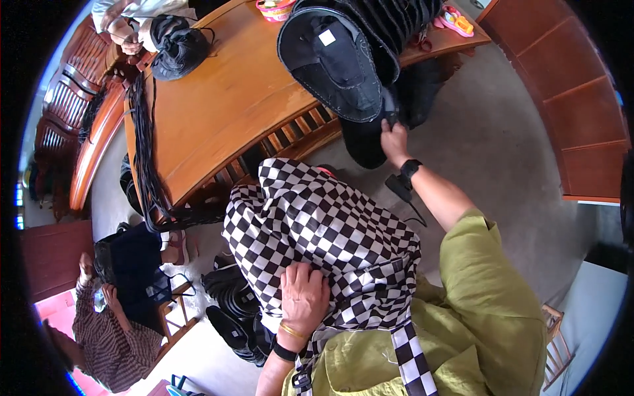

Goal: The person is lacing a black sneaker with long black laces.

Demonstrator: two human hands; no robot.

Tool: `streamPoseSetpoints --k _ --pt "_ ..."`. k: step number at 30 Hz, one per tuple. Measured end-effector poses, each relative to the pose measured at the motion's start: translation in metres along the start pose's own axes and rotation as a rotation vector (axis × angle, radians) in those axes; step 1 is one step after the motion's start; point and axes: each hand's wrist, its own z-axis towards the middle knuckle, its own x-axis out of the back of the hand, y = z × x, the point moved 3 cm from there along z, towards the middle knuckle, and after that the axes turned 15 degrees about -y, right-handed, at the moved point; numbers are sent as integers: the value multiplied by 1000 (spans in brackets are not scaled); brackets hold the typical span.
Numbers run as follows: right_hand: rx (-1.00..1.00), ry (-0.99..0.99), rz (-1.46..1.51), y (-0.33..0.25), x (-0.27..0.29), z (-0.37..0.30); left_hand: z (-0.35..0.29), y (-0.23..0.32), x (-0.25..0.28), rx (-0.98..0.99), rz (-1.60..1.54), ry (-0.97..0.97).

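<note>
My right hand, with a black band on its wrist, reaches to the table's near edge. Its fingers are closed on the edge of a black hat that hangs below the tabletop. Just above it lies a stack of black hats, nested on their sides. The nearest hat turns its inside toward me and bears a small white label. On my lap, over a black-and-white checkered apron, rests my left hand. Its fingers lie down on the cloth and hold nothing.
Black cords hang over the left end of the wooden table. Across it, a person's hands are near a black hat. Another person sits at the lower left. Several black hats lie beside my lap.
</note>
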Motion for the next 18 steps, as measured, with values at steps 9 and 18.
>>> streamPoseSetpoints --k 9,18 --pt "-234 171 -256 10 88 68 2 0 2 -12 6 -19" --pt "-138 -164 -400 16 94 111 5 4 3 -7 37 -37"
